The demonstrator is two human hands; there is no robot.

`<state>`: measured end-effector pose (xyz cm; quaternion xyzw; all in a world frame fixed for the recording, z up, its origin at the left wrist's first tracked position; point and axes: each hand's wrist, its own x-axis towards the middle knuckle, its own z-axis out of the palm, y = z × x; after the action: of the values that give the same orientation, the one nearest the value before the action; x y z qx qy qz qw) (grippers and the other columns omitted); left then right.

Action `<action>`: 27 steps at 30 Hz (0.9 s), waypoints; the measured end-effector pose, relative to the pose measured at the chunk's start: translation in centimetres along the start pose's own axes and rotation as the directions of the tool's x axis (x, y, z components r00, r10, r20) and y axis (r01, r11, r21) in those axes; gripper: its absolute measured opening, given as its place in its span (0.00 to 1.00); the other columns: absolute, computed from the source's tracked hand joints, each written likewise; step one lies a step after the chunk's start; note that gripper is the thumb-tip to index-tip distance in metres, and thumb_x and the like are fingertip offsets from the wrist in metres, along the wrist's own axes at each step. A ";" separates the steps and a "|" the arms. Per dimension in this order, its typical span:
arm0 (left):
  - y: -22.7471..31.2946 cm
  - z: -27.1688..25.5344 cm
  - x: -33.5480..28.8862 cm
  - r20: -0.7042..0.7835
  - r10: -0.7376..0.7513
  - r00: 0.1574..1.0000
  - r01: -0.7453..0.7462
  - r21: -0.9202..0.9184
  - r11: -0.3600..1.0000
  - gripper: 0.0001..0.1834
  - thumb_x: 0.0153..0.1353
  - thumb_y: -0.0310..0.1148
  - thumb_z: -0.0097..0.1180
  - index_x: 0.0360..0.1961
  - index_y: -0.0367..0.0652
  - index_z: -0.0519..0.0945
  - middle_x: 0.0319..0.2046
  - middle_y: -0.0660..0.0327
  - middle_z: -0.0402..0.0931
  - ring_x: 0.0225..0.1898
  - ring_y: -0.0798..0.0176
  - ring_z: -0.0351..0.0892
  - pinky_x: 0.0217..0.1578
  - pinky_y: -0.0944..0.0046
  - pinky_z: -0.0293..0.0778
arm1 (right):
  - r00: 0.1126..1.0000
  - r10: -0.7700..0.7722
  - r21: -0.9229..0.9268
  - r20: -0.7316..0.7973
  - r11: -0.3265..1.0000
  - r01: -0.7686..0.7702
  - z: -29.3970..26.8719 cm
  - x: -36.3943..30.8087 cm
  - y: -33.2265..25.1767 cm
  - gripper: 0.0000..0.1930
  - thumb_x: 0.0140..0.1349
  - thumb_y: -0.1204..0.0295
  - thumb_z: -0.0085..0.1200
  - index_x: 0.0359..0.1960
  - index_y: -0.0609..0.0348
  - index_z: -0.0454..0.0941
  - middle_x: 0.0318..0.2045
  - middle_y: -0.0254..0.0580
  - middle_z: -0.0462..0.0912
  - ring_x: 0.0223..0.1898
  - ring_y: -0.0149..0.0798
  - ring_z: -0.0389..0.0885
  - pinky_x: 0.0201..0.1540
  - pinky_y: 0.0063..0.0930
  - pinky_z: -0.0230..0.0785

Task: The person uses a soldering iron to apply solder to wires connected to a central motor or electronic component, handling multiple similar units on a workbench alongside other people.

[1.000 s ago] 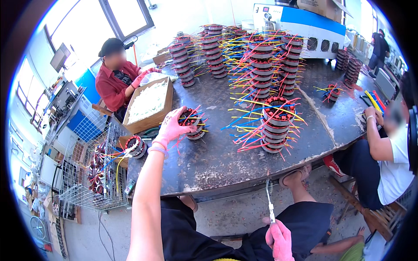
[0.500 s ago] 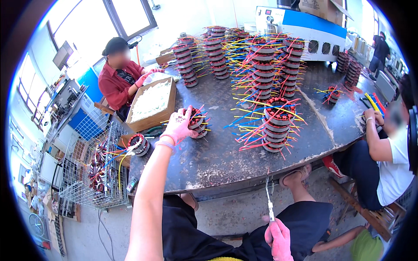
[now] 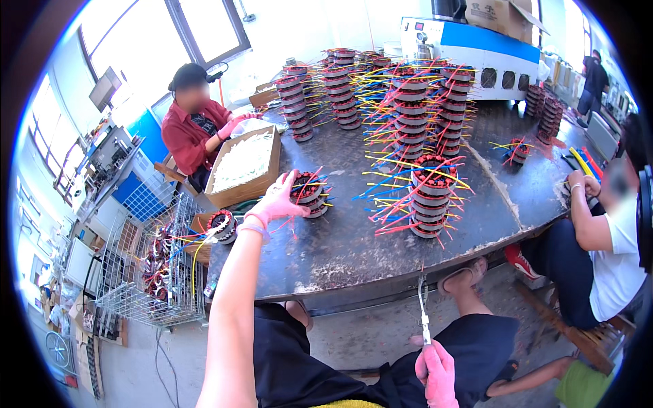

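My left hand [image 3: 273,204], in a pink glove, reaches over the table with thumb and fingers spread. Right beside it stands a short stack of stator rings [image 3: 310,198] with red windings and coloured wire leads. The fingertips are at the stack's left side; whether they touch it I cannot tell. Low in front of me, my right hand [image 3: 435,374], also gloved in pink, is closed round a slender tool [image 3: 425,319] with a white handle and a thin, forked metal end, pointing up towards the table edge. A taller stator stack [image 3: 430,200] bristling with wires stands right of the short one.
More tall stator stacks [image 3: 410,112] rise at the back of the dark table [image 3: 354,258]. A single stator [image 3: 222,226] lies by the left edge, near a wire basket [image 3: 146,272]. A carton of white strips [image 3: 245,166] stands before a co-worker [image 3: 194,126]; another person [image 3: 605,238] sits right.
My left hand has drawn slightly left from the short stator stack, and its fingers have spread away from the top. My right hand still holds the tool. The whole view has shifted a little.
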<state>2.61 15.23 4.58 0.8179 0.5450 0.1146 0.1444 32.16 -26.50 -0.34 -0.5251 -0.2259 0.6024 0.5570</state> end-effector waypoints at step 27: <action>23.7 -2.8 -2.2 -0.220 0.580 0.785 -0.612 -0.124 0.781 0.56 0.39 0.51 0.76 0.67 0.35 0.66 0.58 0.45 0.72 0.61 0.47 0.72 0.62 0.56 0.67 | 0.977 -0.208 0.008 -0.043 0.978 0.209 -1.1 -2.0 -1.4 0.13 0.75 0.63 0.46 0.32 0.55 0.72 0.18 0.25 0.66 0.17 0.20 0.58 0.19 0.17 0.46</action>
<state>21.10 4.86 15.71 0.9180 0.2544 0.2747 0.1306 33.39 -28.22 1.27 -0.5077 -0.2642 0.5310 0.6249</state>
